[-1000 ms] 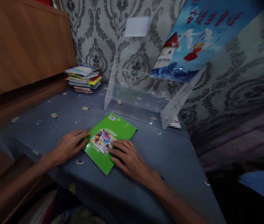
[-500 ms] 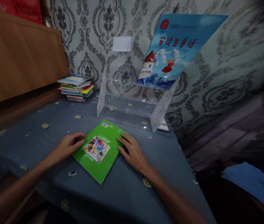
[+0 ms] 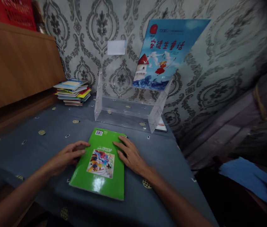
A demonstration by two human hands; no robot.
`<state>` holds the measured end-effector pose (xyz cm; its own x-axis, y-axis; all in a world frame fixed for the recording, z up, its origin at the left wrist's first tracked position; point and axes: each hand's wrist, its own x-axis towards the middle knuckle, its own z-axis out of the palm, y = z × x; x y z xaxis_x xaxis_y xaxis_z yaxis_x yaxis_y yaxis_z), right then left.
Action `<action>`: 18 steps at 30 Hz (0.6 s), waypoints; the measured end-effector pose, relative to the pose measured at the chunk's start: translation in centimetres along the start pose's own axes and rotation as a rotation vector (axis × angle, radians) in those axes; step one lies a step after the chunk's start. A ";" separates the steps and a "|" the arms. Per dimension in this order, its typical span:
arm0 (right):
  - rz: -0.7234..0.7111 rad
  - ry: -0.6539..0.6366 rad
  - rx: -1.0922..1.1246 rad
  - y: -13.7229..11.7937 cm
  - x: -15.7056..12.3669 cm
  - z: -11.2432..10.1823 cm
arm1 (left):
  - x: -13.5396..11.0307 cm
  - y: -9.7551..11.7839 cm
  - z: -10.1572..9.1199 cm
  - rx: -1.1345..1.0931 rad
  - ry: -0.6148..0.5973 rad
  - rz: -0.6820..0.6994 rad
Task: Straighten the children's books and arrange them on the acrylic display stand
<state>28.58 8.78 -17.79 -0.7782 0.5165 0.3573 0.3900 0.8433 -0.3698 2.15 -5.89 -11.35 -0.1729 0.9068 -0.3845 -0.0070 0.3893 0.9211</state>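
A green book (image 3: pixel 116 186) lies on the cloth-covered table, back cover up, with a barcode at its far end and a colourful picture in the middle. At its left edge, my left hand (image 3: pixel 65 156) touches it with the index finger and thumb held apart; the other fingers are partly hidden. My right hand (image 3: pixel 132 154) rests on the right edge, fingers spread over the cover. Beyond the book stands a clear acrylic rack (image 3: pixel 124 121). A blue picture book (image 3: pixel 164 60) with red Chinese characters stands upright at the rack's right side.
A pile of books (image 3: pixel 73 93) sits at the back left, beside a wooden cabinet (image 3: pixel 20 63) with a red basket (image 3: pixel 20 14) on top. A white label (image 3: pixel 116 47) shows above the rack against the patterned wall. Blue cloth (image 3: pixel 249 176) lies at the right.
The green book has turned on the table, so its long sides now run more nearly straight away from me. Both hands have stayed at its edges. The view has shifted slightly.
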 end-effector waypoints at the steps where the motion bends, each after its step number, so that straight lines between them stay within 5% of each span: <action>1: 0.001 -0.009 0.013 -0.1 0.0 0.0 | 0.0 -0.2 0.5 -0.045 -0.033 -0.018; 5: 0.025 -0.014 0.110 0.1 0.0 -0.3 | 0.0 -0.4 2.4 -0.267 -0.062 -0.052; 12: -0.013 -0.009 0.578 2.6 0.8 -1.6 | 0.0 2.6 3.0 -0.500 0.112 -0.127; 18: -0.031 0.047 0.544 2.8 0.8 -0.7 | 0.2 2.5 2.6 -0.519 0.089 -0.093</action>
<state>29.41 11.63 -17.95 -0.7577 0.5091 0.4084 0.0462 0.6660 -0.7445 4.61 -4.26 -9.26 -0.2314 0.8463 -0.4799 -0.5088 0.3151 0.8011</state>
